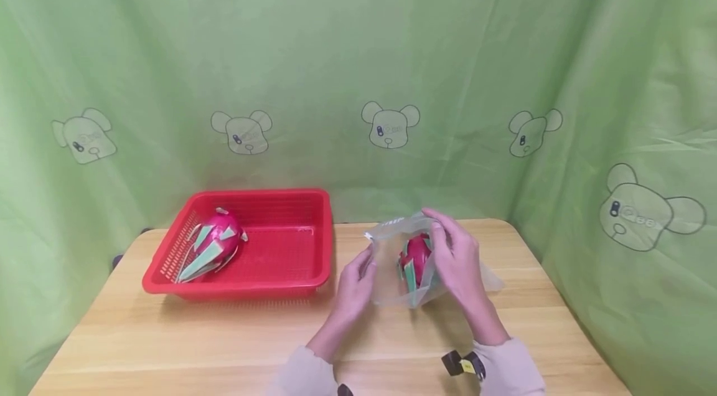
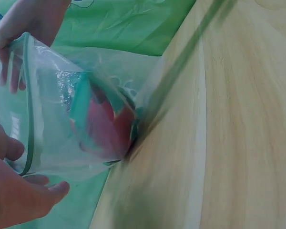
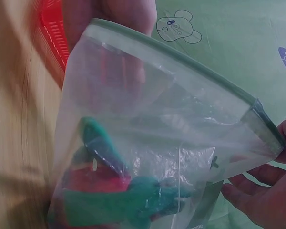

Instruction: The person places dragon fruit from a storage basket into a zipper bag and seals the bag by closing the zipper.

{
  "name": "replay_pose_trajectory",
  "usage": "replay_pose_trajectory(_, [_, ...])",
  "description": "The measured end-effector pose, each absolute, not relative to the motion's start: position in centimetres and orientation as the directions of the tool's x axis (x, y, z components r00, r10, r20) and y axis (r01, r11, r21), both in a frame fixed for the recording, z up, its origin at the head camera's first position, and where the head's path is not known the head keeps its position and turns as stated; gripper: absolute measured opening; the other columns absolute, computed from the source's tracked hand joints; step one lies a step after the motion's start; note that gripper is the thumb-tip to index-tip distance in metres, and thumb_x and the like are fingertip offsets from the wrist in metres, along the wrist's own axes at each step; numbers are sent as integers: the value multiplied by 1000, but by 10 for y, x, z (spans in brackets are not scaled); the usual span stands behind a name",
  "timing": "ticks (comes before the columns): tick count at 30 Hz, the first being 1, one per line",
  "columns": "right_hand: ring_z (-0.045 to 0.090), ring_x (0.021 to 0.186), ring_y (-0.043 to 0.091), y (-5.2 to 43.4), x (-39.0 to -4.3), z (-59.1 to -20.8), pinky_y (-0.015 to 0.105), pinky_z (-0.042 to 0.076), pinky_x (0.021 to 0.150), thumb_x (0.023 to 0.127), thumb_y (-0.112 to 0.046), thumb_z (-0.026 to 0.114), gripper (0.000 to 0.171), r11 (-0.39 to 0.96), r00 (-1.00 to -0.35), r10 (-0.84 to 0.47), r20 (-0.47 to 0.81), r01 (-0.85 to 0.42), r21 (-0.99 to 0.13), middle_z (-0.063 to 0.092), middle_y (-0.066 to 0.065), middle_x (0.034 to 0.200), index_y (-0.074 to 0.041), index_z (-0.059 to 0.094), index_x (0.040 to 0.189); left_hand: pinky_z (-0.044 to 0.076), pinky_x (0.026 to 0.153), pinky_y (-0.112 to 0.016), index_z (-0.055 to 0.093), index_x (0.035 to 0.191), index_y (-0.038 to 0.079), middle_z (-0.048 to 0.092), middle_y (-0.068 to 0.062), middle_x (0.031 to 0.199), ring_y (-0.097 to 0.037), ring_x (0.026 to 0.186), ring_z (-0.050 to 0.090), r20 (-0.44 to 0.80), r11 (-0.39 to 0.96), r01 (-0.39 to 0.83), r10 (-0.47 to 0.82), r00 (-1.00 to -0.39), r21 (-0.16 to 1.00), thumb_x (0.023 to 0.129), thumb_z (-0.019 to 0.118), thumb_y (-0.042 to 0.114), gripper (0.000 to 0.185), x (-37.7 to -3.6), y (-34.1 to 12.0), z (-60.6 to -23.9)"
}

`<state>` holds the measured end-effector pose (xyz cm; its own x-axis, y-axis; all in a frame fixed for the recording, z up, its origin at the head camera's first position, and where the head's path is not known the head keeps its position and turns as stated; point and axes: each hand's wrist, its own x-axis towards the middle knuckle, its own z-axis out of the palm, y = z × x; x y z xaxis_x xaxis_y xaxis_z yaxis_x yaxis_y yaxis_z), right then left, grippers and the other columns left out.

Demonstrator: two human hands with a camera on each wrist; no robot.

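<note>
1. Left hand (image 1: 355, 284): thumb and fingers closed to a narrow gap, pinching the near-left edge of a clear zip bag (image 1: 386, 287). No fruit in its grip.
2. Right hand (image 1: 456, 259): thumb and fingers on opposite sides of the bag's rim, fingers fairly straight, rim held between them. Some of these fingers show through the film in the right wrist view; whether they lie inside the mouth or behind it, cannot tell.
3. Bag spans the space between both hands, mouth spread apart. Film also reaches out past the right side of the right hand.
4. Dragon fruit (image 1: 417, 259), pink-red with green scales: inside the bag, between the hands, nearer the right one. Neither hand appears to grip it.
5. Light sleeves (image 1: 308, 374) behind both hands; a black device with a yellow label (image 1: 466, 365) at the right wrist.
6. Wooden counter (image 1: 196, 346) below the hands.
7. Red plastic basket (image 1: 235, 291): on the counter, left of the left hand, apart from it. Second dragon fruit (image 1: 221, 237) inside, at the end farther from that hand.
8. Green curtain (image 1: 336, 41) with printed bear heads: beyond the hands and along both sides.
</note>
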<state>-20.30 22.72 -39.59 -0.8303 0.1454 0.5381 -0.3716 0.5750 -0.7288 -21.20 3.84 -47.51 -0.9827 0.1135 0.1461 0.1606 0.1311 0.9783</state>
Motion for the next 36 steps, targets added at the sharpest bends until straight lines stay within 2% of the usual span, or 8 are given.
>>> replay_pose_trajectory(5, [48, 60, 15, 226, -203, -392, 24, 43, 54, 108, -14, 48, 33, 589, -828, 136, 544, -374, -717, 67, 10, 134, -10, 68, 134, 36, 116, -45, 47, 152, 6, 48, -8, 155, -30, 145, 41, 142, 50, 148, 106, -984, 988, 111, 43, 19, 44, -217, 45, -472])
replay_pose_trajectory(15, [35, 44, 11, 235, -202, -373, 24, 38, 42, 109, -17, 46, 35, 604, -827, 138, 546, -366, -708, 65, 10, 138, -12, 65, 138, 43, 111, -42, 43, 153, -1, 44, -16, 157, -33, 144, 43, 121, -218, 92, 125, -985, 972, 111, 40, 12, 44, -221, 50, -446])
replay_pose_trajectory(18, [33, 40, 10, 237, -202, -369, 25, 33, 35, 110, -20, 45, 35, 599, -825, 142, 547, -369, -711, 67, 10, 134, -14, 65, 138, 44, 110, -42, 45, 151, -2, 46, -16, 155, -33, 143, 44, 134, -220, 109, 103, -986, 969, 111, 40, 12, 43, -221, 50, -438])
replay_pose_trajectory(21, [33, 39, 10, 237, -202, -363, 25, 32, 34, 110, -21, 45, 35, 600, -820, 139, 555, -377, -706, 71, 11, 106, -15, 66, 138, 44, 110, -43, 48, 150, 1, 49, -13, 153, -32, 143, 45, 134, -212, 114, 80, -988, 971, 111, 41, 13, 42, -220, 48, -431])
replay_pose_trajectory(25, [34, 40, 10, 237, -203, -355, 25, 31, 34, 109, -19, 45, 34, 611, -804, 133, 580, -394, -687, 72, 10, 103, -15, 67, 135, 43, 111, -44, 52, 149, 4, 53, -10, 151, -30, 141, 47, 125, -198, 113, 48, -991, 974, 111, 43, 14, 40, -217, 45, -419])
replay_pose_trajectory(28, [32, 40, 11, 237, -205, -348, 25, 30, 35, 109, -19, 46, 34, 614, -796, 130, 591, -403, -678, 72, 9, 118, -14, 69, 134, 43, 111, -44, 53, 149, 7, 54, -8, 150, -29, 141, 48, 117, -196, 111, 23, -993, 974, 110, 45, 15, 40, -216, 43, -410])
replay_pose_trajectory(32, [30, 41, 11, 237, -205, -340, 26, 28, 35, 110, -23, 45, 34, 620, -805, 131, 578, -388, -682, 66, 12, 88, -17, 70, 133, 43, 112, -45, 53, 149, 7, 55, -9, 150, -29, 141, 48, 118, -211, 113, 8, -993, 971, 110, 46, 16, 41, -217, 41, -399])
replay_pose_trajectory(36, [36, 45, 12, 238, -204, -331, 25, 34, 38, 110, -24, 43, 36, 613, -823, 128, 553, -373, -697, 70, 11, 101, -17, 69, 133, 41, 114, -45, 53, 148, 5, 54, -9, 150, -29, 142, 47, 131, -210, 126, 9, -991, 969, 110, 46, 15, 40, -218, 39, -390])
